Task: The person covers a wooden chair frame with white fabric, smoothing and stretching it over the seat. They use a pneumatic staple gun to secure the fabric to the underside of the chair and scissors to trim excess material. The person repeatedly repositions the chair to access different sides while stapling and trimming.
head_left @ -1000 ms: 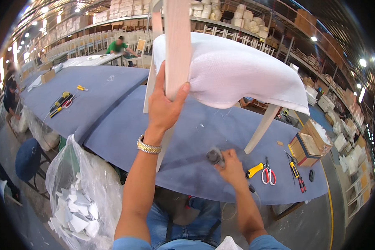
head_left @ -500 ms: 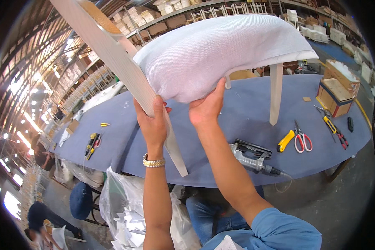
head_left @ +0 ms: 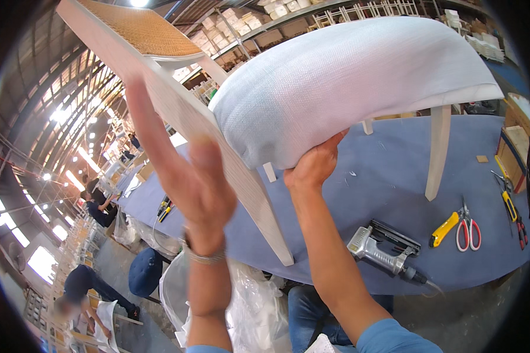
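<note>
A pale wooden chair with a cane backrest [head_left: 144,29] and a white fabric-covered seat [head_left: 353,79] stands on the blue-covered table [head_left: 394,159]. My right hand [head_left: 315,166] grips the seat's lower near edge, its fingers partly hidden beneath the fabric. Apart from the chair, my left hand [head_left: 197,182] is raised in front of the rear leg frame [head_left: 179,112]. It is blurred by motion, but its fingers look stretched out and nothing shows in it. A narrow bracelet is on that wrist.
A staple gun [head_left: 371,252] with a hose lies at the table's near edge. To its right are a yellow utility knife [head_left: 444,229], red-handled shears [head_left: 469,229], more hand tools and a box [head_left: 515,144]. Plastic bags [head_left: 256,312] hang below. A person [head_left: 94,288] bends at lower left.
My left hand has let go of the chair's frame and risen, fingers extended. My right hand stays at the seat's edge. The view has shifted, showing more of the backrest.
</note>
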A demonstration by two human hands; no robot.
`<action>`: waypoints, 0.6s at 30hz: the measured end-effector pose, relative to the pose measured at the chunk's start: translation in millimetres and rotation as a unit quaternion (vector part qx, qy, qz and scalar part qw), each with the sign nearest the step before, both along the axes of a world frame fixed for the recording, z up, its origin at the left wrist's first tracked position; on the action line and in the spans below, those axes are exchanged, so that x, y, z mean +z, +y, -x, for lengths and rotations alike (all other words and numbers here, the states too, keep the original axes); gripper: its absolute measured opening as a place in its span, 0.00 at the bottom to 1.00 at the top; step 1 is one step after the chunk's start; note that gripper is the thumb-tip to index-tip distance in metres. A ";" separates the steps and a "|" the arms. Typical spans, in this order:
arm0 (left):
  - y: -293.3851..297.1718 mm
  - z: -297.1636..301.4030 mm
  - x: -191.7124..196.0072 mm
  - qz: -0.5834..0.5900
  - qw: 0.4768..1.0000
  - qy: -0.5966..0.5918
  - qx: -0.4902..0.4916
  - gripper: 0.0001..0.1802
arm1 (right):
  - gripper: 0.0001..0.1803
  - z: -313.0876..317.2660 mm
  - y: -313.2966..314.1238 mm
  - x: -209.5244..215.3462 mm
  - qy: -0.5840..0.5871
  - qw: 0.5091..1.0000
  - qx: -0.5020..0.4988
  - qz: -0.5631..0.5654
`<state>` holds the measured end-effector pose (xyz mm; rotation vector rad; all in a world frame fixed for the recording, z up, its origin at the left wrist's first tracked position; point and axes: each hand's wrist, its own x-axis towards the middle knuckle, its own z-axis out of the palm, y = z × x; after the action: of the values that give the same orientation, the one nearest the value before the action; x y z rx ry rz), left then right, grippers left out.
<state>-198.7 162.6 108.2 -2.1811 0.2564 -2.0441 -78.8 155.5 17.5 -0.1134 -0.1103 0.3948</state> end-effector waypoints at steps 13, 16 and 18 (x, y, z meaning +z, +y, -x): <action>1.0 -50.5 97.4 -0.096 0.899 0.374 0.209 0.39 | 0.44 -0.2 11.1 -5.9 -0.008 1.000 -0.018 -0.005; 16.6 -48.1 101.2 -0.032 0.909 0.390 0.142 0.35 | 0.44 1.3 10.0 -5.7 -0.008 1.000 -0.009 0.002; 83.8 -52.3 65.9 -0.362 0.777 0.331 0.395 0.33 | 0.45 8.7 10.3 -6.8 -0.020 1.000 0.010 -0.002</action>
<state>-146.4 246.4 174.0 -1.8797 0.1152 -0.5396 -87.6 165.8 10.7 -0.1157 -0.1513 0.4131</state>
